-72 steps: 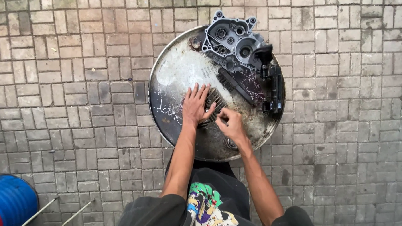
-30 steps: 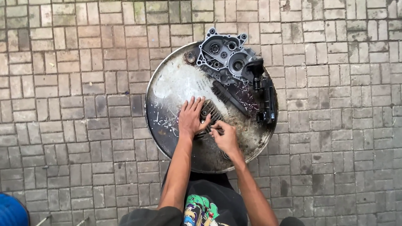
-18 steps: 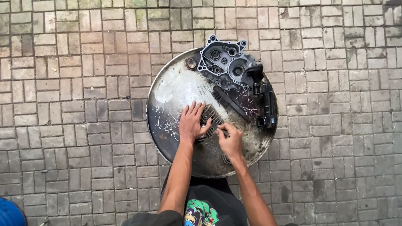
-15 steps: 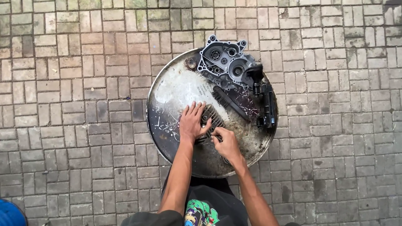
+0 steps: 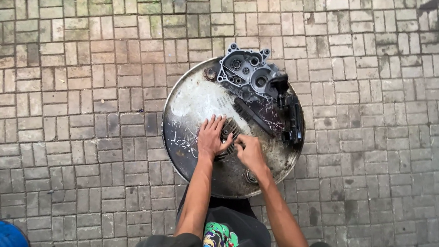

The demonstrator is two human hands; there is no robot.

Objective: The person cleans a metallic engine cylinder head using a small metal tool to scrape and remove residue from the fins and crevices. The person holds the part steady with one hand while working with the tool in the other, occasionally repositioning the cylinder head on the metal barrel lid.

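A round, dirty metal pan (image 5: 191,103) lies on the brick paving. In its middle sits a small ribbed metal engine part (image 5: 230,130). My left hand (image 5: 212,136) lies flat on the part's left side, fingers spread. From the right, my right hand (image 5: 250,150) is closed against the same part; what it grips is hidden by the fingers. A grey engine crankcase half (image 5: 245,74) rests on the pan's far rim, with a long dark ribbed piece (image 5: 252,116) and a black part (image 5: 293,122) along the right side.
Brick paving (image 5: 74,113) surrounds the pan on all sides. A blue rounded object (image 5: 0,233) shows at the bottom left corner. My knees and a printed dark shirt (image 5: 220,238) are at the bottom edge.
Both hands stay on the ribbed part; the right hand has shifted slightly against it. The view has tilted a little, so the blue object sits lower in the corner.
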